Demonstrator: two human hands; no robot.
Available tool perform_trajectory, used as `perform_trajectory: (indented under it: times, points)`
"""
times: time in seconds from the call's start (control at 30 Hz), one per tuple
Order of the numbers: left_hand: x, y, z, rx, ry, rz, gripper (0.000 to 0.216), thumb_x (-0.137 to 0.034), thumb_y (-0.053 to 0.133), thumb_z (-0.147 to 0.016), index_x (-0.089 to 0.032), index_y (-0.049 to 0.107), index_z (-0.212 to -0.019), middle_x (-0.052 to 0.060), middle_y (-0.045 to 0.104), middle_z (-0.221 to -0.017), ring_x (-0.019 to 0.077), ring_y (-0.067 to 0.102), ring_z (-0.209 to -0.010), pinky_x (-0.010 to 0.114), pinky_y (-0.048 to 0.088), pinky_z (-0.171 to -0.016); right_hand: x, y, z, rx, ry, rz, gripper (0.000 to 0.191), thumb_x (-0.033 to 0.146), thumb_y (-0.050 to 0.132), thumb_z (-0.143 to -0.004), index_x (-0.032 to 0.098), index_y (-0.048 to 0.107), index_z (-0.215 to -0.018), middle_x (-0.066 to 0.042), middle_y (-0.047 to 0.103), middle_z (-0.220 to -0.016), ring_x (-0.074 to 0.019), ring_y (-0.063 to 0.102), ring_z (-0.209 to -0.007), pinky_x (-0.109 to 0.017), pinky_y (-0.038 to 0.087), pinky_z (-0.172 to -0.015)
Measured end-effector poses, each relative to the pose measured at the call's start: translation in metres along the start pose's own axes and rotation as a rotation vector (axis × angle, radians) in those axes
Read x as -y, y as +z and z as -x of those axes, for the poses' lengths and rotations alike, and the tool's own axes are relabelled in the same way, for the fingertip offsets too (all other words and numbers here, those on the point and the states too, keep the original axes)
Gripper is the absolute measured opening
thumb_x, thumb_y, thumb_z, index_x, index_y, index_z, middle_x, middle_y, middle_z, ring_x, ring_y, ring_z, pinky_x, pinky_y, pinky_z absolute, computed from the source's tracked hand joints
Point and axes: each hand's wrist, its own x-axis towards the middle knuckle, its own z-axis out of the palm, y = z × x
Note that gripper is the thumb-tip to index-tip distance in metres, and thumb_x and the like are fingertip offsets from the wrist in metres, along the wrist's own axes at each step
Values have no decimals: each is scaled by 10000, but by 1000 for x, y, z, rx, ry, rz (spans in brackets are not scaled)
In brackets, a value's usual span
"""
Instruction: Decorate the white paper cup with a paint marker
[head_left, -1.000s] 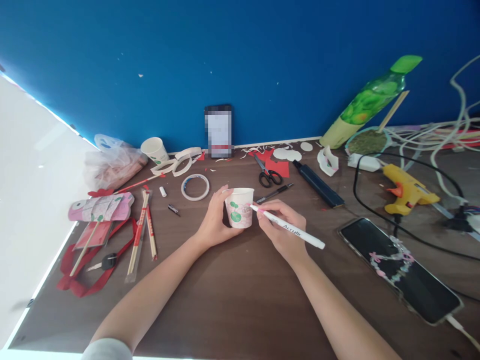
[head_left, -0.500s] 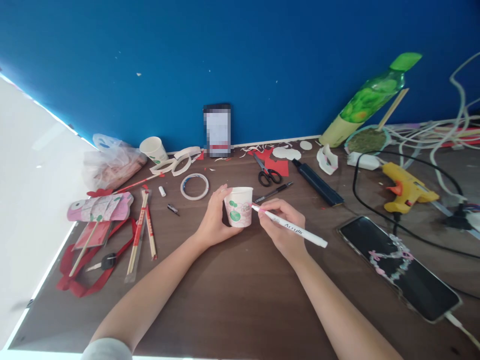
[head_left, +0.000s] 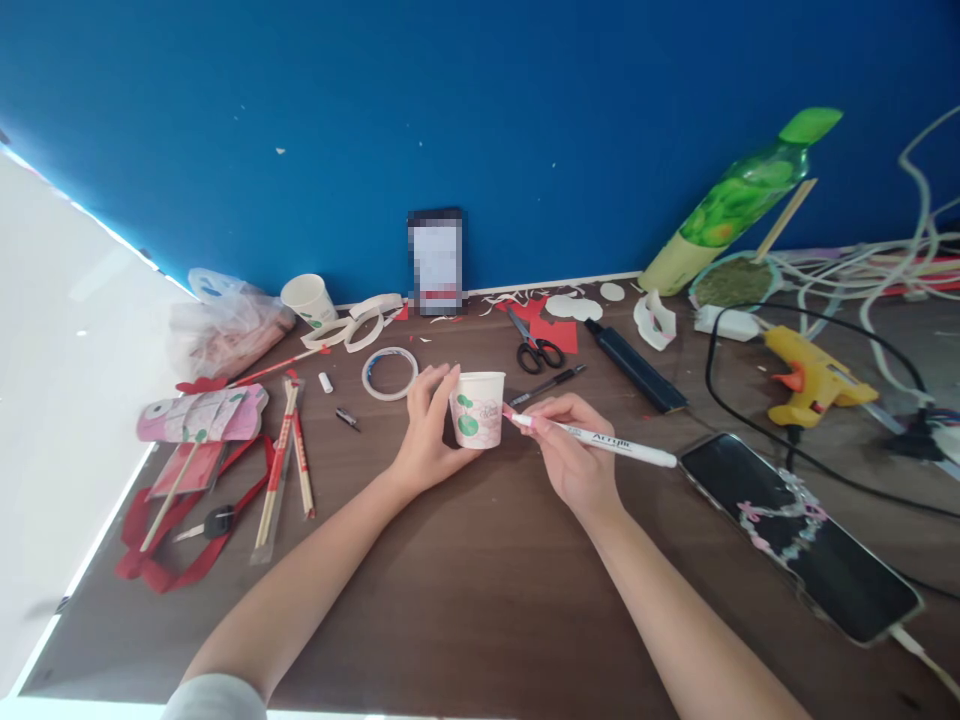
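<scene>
A white paper cup (head_left: 478,410) with green leaf prints and pale pink lettering stands upright before me. My left hand (head_left: 431,430) is closed around its left side, thumb low at the base and fingers near the rim. In my right hand (head_left: 577,455) I grip a white acrylic marker (head_left: 615,446) between thumb and fingers. Its pink tip points left, at the cup's right side; whether it touches cannot be made out. The marker's small white cap (head_left: 325,382) lies to the left, near a roll of tape (head_left: 390,374).
Scissors (head_left: 538,345), a black pen (head_left: 547,384) and red paper scraps lie behind the cup. To the right are a phone (head_left: 795,540), a yellow glue gun (head_left: 817,375) and cables. Wrapped chopsticks (head_left: 277,465), a key (head_left: 214,523) and another paper cup (head_left: 307,298) are on the left.
The marker has swung flatter and its rear end has shifted right, with my right hand moving slightly right. The cup appears slightly turned and its base a little higher; my left fingers have shifted.
</scene>
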Motion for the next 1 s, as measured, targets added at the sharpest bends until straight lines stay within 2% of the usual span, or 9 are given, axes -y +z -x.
perform_trajectory:
  times: [0.13, 0.27, 0.43, 0.57, 1.0]
  points:
    - [1, -2, -2, -4, -18, 1, 964, -375, 801, -690, -279, 224, -1457, 147, 423, -1439, 380, 311, -1414, 596, 299, -1130, 5, 2, 0, 3, 23, 14, 193, 389, 650, -824, 206, 627, -765, -8, 690, -678, -181, 690, -674, -368, 581, -712]
    - [-1, -4, -4, 48, -76, 53, 929, -349, 799, -696, -276, 256, -1446, 138, 420, -1478, 377, 274, -1445, 576, 342, -1119, 15, 2, -1, -80, -26, 129, 176, 370, 648, -831, 201, 645, -782, -13, 699, -650, -188, 710, -662, -337, 584, -675]
    - [-2, -4, -5, 76, -53, 91, 907, -344, 800, -698, -278, 284, -1441, 126, 425, -1492, 368, 275, -1455, 578, 329, -1135, 26, 3, -1, -49, -93, 238, 115, 298, 662, -810, 208, 659, -739, -29, 721, -669, -229, 748, -755, -346, 602, -717]
    - [-1, -4, -5, 86, -41, 104, 914, -341, 804, -694, -271, 288, -1445, 132, 435, -1487, 369, 293, -1448, 585, 331, -1134, 25, 3, 1, -45, -124, 286, 93, 267, 653, -804, 212, 669, -731, -35, 735, -715, -221, 745, -730, -366, 608, -752]
    - [0, -4, -5, 90, -32, 83, 919, -309, 807, -685, -267, 295, -1447, 135, 438, -1489, 365, 303, -1445, 582, 346, -1128, 23, 6, 2, -47, -178, 365, 59, 234, 649, -801, 216, 683, -756, -41, 763, -761, -223, 755, -783, -320, 605, -709]
